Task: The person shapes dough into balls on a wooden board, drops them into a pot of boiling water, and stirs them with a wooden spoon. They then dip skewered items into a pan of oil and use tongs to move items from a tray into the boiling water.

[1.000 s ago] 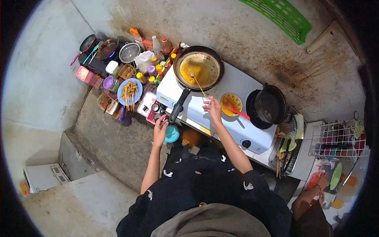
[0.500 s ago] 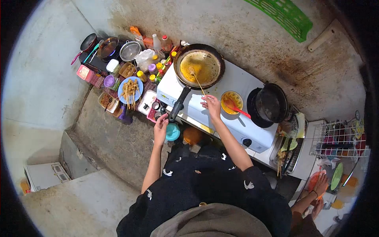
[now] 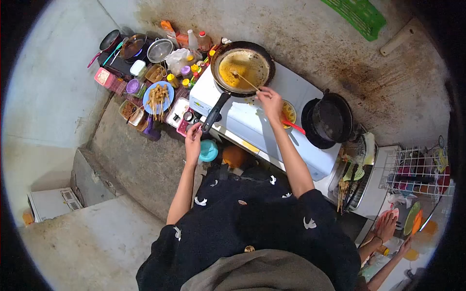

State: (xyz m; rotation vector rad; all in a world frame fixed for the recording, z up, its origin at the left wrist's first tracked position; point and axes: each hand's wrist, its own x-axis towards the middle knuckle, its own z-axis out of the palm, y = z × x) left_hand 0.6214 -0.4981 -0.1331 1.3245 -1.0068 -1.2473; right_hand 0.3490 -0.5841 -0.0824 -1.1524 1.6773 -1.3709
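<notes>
1. Fingers of the left hand [image 3: 192, 136] are half curled beside the end of the pan handle [image 3: 217, 112]; I can't tell from my feed whether they touch it or pinch something small. The right hand [image 3: 270, 103] pinches a thin skewer [image 3: 248, 83].
2. Far left on my view, bare skewer sticks overhang the blue plate [image 3: 170, 90]; the small containers beside it crowd together, and I can't read their labels.
3. The skewer slants into the frying pan [image 3: 262, 69], its food-tipped end in yellow liquid; that morsel is too small for me to identify.
4. Lettering on the white stove [image 3: 242, 116] seems to end in "CHI"; its start is unclear.
5. The right wrist and forearm hide part of the patterned bowl [image 3: 291, 111] and the red spoon [image 3: 296, 128].
6. At top right, the picture edge cuts off the green rack [image 3: 357, 18].
7. Lower right, a co-worker's hand [image 3: 387, 227] rests on something pink I can't make out.
</notes>
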